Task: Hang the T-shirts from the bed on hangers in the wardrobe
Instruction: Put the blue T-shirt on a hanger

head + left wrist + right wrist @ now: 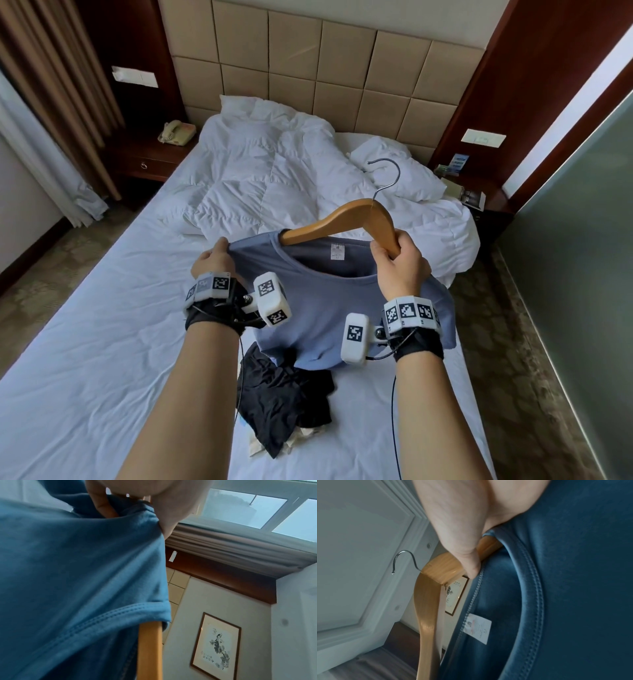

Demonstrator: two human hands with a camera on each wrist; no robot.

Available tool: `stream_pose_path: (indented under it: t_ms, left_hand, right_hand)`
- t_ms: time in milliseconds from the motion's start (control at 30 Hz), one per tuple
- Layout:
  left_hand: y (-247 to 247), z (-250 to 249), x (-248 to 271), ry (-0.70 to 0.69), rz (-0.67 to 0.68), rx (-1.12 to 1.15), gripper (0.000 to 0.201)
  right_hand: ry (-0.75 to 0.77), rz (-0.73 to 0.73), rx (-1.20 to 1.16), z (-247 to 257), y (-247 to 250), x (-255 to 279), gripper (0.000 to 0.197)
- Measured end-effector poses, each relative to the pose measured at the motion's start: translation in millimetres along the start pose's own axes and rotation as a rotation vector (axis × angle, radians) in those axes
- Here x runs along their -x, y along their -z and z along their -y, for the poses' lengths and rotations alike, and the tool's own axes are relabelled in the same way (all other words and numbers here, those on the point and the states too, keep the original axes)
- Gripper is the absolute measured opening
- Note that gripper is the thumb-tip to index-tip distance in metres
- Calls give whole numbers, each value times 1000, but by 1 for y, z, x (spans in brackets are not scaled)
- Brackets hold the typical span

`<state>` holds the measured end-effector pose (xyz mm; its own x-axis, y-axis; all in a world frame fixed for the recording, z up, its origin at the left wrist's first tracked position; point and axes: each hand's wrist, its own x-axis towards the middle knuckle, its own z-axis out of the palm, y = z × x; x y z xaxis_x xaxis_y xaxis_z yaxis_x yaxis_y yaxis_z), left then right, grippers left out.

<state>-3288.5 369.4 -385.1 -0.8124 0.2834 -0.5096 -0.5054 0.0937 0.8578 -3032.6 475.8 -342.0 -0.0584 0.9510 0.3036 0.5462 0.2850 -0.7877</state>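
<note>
1. Left hand (214,258): fingers curled on the shoulder fabric of the blue T-shirt (329,308), lifting that edge clear of the bed (102,325).
2. Right hand (399,263): closed round the near arm of the wooden hanger (342,219); the collar lay against the same grip in the right wrist view.
3. Wooden hanger: held between the two hands, its long axis running across from one hand to the other, tilted, with the metal hook (388,176) pointing up and away. The far arm's tip sat just inside the neck opening, toward the left hand.
4. Blue T-shirt: hung below both hands, the neck label (337,251) visible, the body draping toward the person.
5. Judgement: the left shoulder was the uncovered side, so the left hand was the nearer one to draw fabric over the hanger's far arm.
6. Dark garment (281,394): crumpled on the bed, below the wrists, waiting.
7. Wardrobe: not in view.
</note>
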Motion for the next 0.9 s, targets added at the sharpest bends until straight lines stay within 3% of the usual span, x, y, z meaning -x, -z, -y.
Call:
stream_pose_path:
  t_ms: [100,233,600,733,900]
  left_hand:
    - [-1,-5,3,-113,-31,-135,27]
    - [-13,-16,13,-299,-67,-513,37]
    - [-29,-20,36,-539,-27,-700,29]
    - [-40,-28,42,-672,185,-633,22]
    - [-53,-27,67,-586,638,-533,32]
  right_hand:
    - [-12,20,13,2,-1,1,11]
    - [-33,57,25,2,-5,3,14]
    - [-38,121,60,4,-11,6,16]
    - [-26,155,83,11,-15,8,17]
    - [6,213,70,20,-19,12,20]
